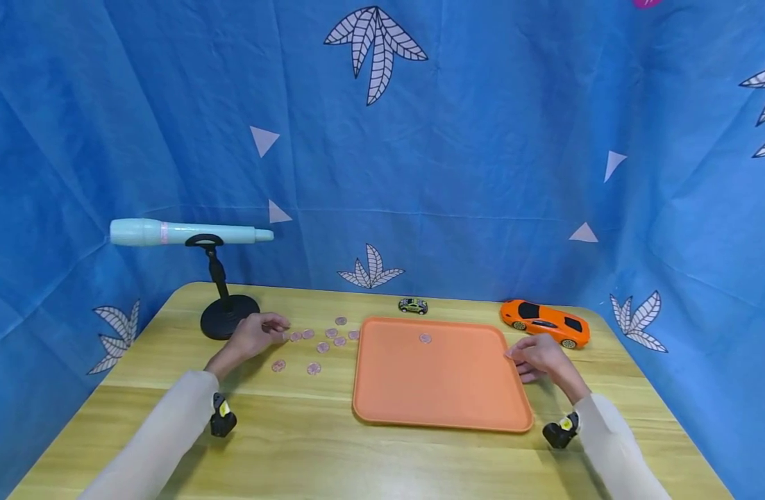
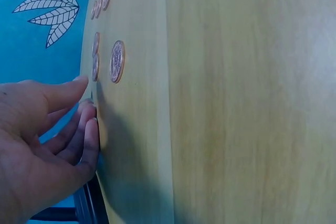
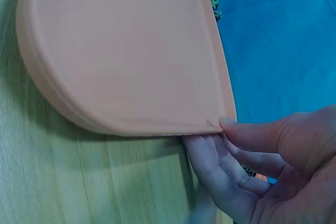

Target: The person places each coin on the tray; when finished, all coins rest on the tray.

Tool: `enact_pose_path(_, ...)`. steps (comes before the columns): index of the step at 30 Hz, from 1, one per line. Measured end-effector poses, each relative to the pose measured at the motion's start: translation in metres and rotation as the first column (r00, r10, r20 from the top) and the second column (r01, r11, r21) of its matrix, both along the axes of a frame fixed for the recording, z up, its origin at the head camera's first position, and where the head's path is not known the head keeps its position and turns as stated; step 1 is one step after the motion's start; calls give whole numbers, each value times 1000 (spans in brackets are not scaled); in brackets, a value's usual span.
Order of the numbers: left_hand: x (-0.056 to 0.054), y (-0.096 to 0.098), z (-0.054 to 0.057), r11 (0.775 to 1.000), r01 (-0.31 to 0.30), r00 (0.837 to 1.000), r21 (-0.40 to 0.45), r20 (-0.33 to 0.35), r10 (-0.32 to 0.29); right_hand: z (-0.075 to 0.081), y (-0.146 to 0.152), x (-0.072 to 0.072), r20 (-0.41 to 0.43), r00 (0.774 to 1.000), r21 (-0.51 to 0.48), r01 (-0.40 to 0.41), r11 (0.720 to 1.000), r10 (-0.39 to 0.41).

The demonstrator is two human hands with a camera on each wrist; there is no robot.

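Several copper-coloured coins point(image 1: 323, 347) lie scattered on the wooden table, left of an orange tray point(image 1: 445, 417). One more coin point(image 1: 425, 338) lies inside the tray, toward its back edge. My left hand point(image 1: 257, 336) hovers beside the leftmost coins, its fingers loosely bent. In the left wrist view a gap shows between thumb and fingers, with nothing held, and a coin point(image 2: 117, 61) lies just past the fingertips. My right hand point(image 1: 541, 355) pinches the tray's right rim, thumb on top and fingers beneath, as the right wrist view shows.
A pale blue microphone point(image 1: 214, 233) rests on a black stand point(image 1: 230, 314) at the back left. Behind the tray stands a small toy car point(image 1: 413, 305). An orange toy car point(image 1: 545, 323) sits behind my right hand. Blue cloth point(image 1: 482, 173) hangs around the table.
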State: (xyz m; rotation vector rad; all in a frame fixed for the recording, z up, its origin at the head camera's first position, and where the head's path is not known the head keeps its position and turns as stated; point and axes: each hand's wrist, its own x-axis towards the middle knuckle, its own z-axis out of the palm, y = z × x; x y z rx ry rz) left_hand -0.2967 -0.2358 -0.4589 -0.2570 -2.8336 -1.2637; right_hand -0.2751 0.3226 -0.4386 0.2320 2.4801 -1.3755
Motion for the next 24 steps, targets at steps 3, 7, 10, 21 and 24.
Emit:
enact_pose_path(3,0,-2,0,1000,16,1000,-9,15,-16,-1,1,-1,20,1000,-39,15,999,-14)
enact_pose_path(7,2,-5,0,1000,30,999,-10,22,-30,0,0,-1,30,999,-43,31,999,-30)
enact_pose_path(10,3,-5,-2,1000,24,1000,-18,8,-23,2,-2,-2,32,999,-33,30,999,-29)
enact_pose_path(21,-4,8,-8,991,-37,998,-130,-55,30,4,-3,-5,56,998,-6,14,1000,-13)
enact_pose_path(24,-5,10,-5,990,-40,999,-134,-38,35,4,-4,-5,59,998,3,12,1000,-13)
